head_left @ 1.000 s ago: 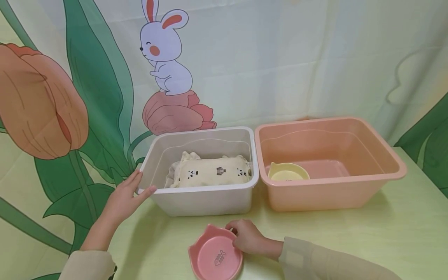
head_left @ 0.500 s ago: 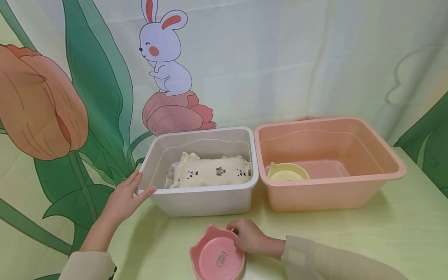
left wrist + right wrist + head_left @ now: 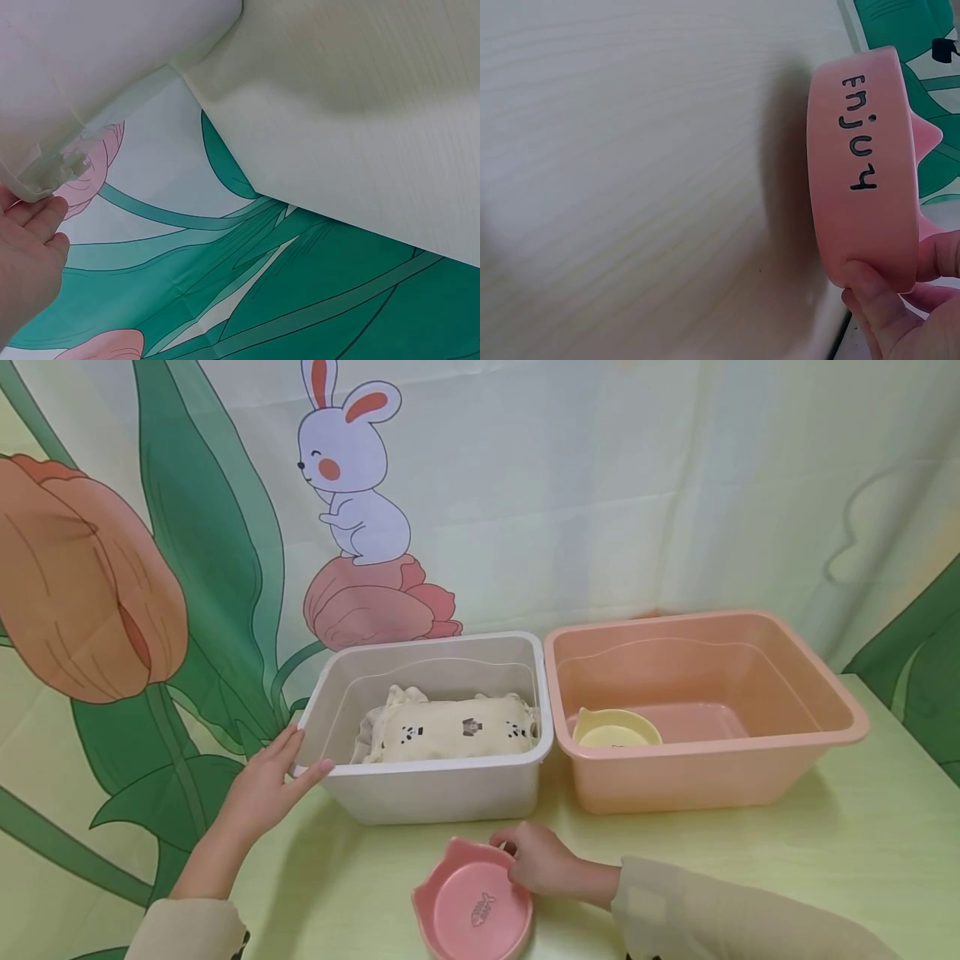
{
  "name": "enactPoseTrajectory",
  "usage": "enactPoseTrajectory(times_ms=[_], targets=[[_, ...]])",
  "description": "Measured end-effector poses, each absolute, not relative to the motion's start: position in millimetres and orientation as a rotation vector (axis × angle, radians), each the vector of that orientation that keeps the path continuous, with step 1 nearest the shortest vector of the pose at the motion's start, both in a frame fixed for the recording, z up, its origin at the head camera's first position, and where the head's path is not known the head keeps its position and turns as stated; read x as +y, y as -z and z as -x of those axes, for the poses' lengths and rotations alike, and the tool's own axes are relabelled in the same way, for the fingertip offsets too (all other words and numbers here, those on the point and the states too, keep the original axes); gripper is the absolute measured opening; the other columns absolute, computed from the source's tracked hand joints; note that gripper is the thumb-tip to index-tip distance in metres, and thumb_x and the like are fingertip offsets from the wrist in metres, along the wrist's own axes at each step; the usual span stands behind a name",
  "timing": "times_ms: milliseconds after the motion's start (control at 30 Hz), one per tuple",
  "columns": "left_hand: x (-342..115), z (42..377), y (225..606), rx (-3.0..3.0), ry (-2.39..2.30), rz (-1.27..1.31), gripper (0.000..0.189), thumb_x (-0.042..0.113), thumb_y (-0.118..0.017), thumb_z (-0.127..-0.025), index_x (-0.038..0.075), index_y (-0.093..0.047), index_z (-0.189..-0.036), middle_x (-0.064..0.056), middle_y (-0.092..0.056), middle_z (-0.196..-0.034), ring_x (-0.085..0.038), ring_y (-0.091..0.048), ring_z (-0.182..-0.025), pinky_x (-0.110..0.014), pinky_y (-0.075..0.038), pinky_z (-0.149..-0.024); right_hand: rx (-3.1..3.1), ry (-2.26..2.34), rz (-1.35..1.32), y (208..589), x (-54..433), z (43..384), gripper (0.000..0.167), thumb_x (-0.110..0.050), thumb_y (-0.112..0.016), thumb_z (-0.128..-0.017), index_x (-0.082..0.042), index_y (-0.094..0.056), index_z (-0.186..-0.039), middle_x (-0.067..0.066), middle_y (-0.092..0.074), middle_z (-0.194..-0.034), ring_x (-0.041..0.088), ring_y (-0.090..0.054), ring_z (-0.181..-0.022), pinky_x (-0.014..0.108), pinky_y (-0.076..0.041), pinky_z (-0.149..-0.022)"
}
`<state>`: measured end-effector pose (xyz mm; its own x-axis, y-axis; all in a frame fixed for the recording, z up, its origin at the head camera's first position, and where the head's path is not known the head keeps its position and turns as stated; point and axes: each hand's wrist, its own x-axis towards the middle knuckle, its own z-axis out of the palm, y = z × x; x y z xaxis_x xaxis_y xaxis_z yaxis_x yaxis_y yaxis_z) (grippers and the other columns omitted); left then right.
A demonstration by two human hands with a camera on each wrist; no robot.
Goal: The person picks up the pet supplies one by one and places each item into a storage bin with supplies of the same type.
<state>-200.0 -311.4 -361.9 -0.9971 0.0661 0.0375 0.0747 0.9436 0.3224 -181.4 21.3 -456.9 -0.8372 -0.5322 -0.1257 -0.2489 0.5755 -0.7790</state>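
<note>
Pink bowl (image 3: pixel 480 914) is being held in front of gray bin (image 3: pixel 442 795), right grip (image 3: pixel 542 862) pinching its side, likely the handiest edge, left grip (image 3: pixel 258 795) resting loosely on bin corner, probably steadying.

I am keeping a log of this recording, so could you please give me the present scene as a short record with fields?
Left hand: touches the left front corner of the grey bin
Right hand: pinches the rim of the pink bowl
Markings of pink bowl: fish skeleton inside, "Enjoy" lettering outside
In grey bin: cream cloth item with animal prints
In orange bin: yellow bowl, near the left end
Backdrop: printed rabbit and tulips
</note>
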Motion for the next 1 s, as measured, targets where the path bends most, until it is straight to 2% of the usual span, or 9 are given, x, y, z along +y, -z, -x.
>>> enactPoseTrajectory(times_ms=[633, 1000], targets=[[-312, 200, 362, -3.072, 0.507, 0.121, 0.079, 0.054, -0.041, -0.087, 0.0, -0.019, -0.14, -0.018, -0.015, -0.147, -0.048, -0.021, -0.127, -0.065, -0.022, -0.095, 2.472, 1.083, 0.658, 446, 30, 186, 0.041, 0.015, -0.054, -0.062, -0.008, -0.067, -0.094, 0.002, -0.062, -0.074, 0.009, -0.051, -0.066, 0.018, -0.044, -0.052], [-312, 200, 363, -3.07, 0.5, 0.128, 0.079, 0.054, -0.041, -0.087, 0.0, -0.019, -0.14, -0.019, -0.016, -0.146, -0.048, -0.02, -0.127, -0.064, -0.021, -0.096, 2.463, 1.081, 0.632, 435, 35, 185, 0.041, 0.014, -0.055, -0.063, -0.008, -0.066, -0.096, 0.003, -0.062, -0.076, 0.01, -0.052, -0.068, 0.019, -0.046, -0.05]])
